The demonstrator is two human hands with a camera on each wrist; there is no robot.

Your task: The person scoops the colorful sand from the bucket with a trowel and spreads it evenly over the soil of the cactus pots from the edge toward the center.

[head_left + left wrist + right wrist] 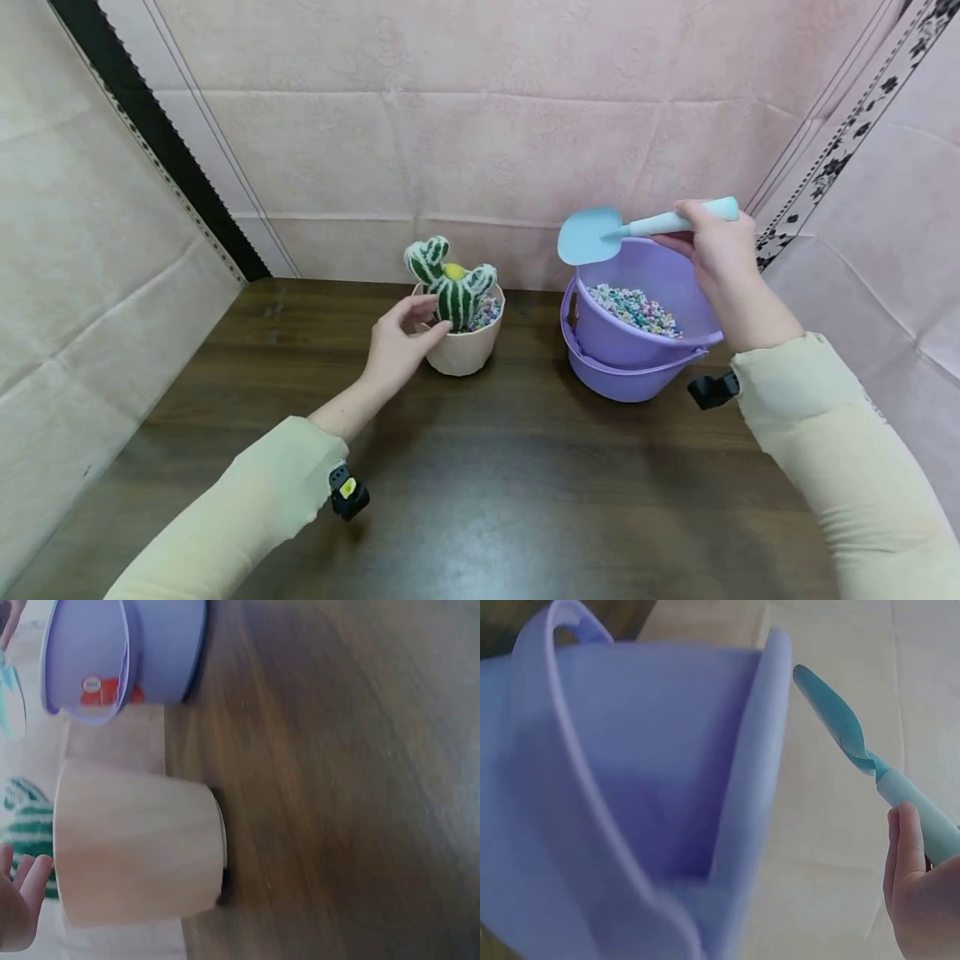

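Observation:
A crocheted cactus (455, 302), green and white with a yellow top, stands upright in a cream pot (459, 354). Colourful small beads (486, 312) lie beside it inside the pot. My left hand (401, 342) holds the cactus low on its left side, thumb and fingers at its stem just over the rim. My right hand (720, 250) grips the handle of a light blue toy shovel (592, 237). Its blade hangs above the far left rim of a purple bucket (622, 337), and no beads show on it. More beads (637, 312) lie in the bucket.
The pot and bucket stand on a dark wooden table (480, 492), bucket to the right. Pale patterned cloth (525, 158) hangs close behind them and along both sides. The bucket's handle (637, 370) is folded down across its front.

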